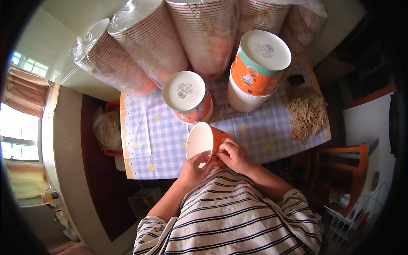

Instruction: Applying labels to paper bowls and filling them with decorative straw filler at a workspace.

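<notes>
An orange paper bucket (200,141) with a white inside lies tipped against my striped shirt, its mouth facing left. My left hand (196,170) is closed on the lower part of its rim. At the bucket's orange side, my right hand (234,156) pinches its fingertips together near the left fingers; what lies between them is too small to make out. Just beyond stands a short stack of upside-down paper buckets (184,92). A taller stack of orange and green buckets (260,68), also bottom up, is to its right.
Several plastic-wrapped sleeves of nested buckets (148,42) line the table's back. A bundle of tan cords (307,111) lies at the right edge of the checked tablecloth (159,146), near a small black object (296,80). A wooden chair (361,170) stands right; a plastic bag (106,129) sits left.
</notes>
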A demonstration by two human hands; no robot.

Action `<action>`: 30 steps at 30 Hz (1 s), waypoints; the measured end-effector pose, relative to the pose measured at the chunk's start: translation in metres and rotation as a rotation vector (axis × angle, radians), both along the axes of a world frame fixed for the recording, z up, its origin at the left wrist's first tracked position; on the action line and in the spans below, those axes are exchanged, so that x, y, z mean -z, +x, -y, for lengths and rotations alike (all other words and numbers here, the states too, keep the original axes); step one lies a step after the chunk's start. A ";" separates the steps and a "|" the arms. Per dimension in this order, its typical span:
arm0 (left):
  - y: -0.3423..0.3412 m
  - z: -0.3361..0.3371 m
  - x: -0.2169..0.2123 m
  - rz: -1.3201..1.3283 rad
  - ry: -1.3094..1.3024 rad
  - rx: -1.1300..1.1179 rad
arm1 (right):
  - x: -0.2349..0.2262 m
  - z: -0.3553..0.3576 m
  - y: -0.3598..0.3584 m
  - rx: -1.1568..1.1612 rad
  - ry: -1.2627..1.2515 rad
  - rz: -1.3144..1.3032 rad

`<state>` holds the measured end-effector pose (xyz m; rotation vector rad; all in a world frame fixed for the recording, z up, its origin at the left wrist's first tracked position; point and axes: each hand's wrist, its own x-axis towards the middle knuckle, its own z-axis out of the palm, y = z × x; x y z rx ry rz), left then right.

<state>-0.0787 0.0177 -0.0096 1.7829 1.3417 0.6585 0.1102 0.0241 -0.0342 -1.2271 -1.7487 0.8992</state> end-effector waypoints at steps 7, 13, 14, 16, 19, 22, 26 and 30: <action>-0.026 0.016 0.030 0.010 0.168 0.297 | -0.003 -0.004 0.032 0.026 -0.046 -0.024; 0.006 0.012 -0.031 0.265 0.120 0.085 | -0.081 0.000 0.069 0.078 -0.186 0.460; 0.009 0.010 -0.037 0.268 0.134 0.076 | -0.093 0.000 0.068 0.071 -0.172 0.465; 0.018 0.007 -0.048 0.376 0.193 0.031 | -0.113 0.007 0.064 0.181 -0.041 0.486; 0.026 0.004 -0.056 0.438 0.256 0.004 | -0.121 0.013 0.050 0.299 0.121 0.443; 0.033 0.003 -0.060 0.543 0.279 -0.022 | -0.093 0.015 0.044 0.355 -0.017 0.302; 0.034 0.001 -0.068 0.540 0.385 0.028 | -0.080 0.003 0.053 0.299 0.018 -0.047; 0.033 -0.002 -0.069 0.547 0.385 0.002 | -0.093 -0.011 0.081 0.260 0.207 0.001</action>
